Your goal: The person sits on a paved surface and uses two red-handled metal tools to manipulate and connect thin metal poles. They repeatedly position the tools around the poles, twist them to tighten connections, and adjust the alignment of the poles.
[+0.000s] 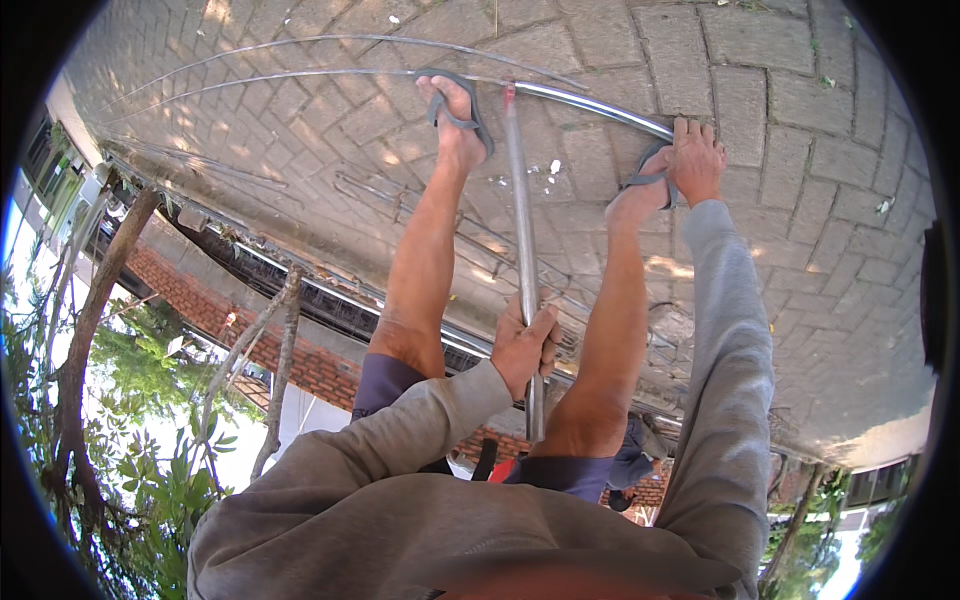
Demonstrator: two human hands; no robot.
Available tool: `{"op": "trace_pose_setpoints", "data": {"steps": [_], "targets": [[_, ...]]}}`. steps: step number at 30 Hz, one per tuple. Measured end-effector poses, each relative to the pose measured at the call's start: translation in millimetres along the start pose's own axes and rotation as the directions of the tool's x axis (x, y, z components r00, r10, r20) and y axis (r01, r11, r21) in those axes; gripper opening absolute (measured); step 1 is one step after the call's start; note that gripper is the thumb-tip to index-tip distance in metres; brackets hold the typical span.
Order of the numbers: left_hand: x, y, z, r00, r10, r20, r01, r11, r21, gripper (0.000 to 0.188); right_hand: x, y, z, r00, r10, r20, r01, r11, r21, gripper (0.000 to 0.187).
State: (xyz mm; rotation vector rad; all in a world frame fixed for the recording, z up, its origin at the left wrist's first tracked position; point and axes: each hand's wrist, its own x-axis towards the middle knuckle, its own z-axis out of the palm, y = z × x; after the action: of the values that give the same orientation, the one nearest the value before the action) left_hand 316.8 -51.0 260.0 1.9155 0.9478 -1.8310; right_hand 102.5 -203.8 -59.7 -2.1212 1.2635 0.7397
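Note:
My left hand [525,347] is wrapped round a grey metal pipe [521,190] between my knees. The pipe's reddish far end meets or overlaps a bar on the ground; contact is unclear. That bar is a long thin metal rod [300,76], which runs in from the left under my left sandal [470,118]. From about the pipe's end rightward lies a thicker shiny metal tube [595,107], in line with the rod. My right hand [697,160] is closed over the tube's right end, beside my right sandal [640,180]. Its palm side is hidden.
A second thin rod [380,38] curves across the paving [800,160] farther out. White scraps [554,167] lie between my feet. Long thin bars [400,205] lie on the ground nearer me. Branches [95,320] and a brick wall [190,290] stand left; another person [635,455] is behind my legs.

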Motion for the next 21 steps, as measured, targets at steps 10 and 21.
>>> {"op": "trace_pose_setpoints", "data": {"steps": [10, 21], "targets": [[-10.3, 16.0, 3.7, 0.999, -0.003, 0.053, 0.007, 0.997, -0.081, 0.047, -1.3, 42.4, -14.6, 0.939, -0.225, 0.259, 0.179, 0.965, 0.190, 0.037], [-11.3, 22.0, 2.7, 1.000, -0.003, 0.016, 0.004, 1.000, -0.029, 0.043, -34.4, 7.5, 1.1, 0.952, -0.169, 0.254, 0.010, 0.849, 0.528, 0.052]]}}
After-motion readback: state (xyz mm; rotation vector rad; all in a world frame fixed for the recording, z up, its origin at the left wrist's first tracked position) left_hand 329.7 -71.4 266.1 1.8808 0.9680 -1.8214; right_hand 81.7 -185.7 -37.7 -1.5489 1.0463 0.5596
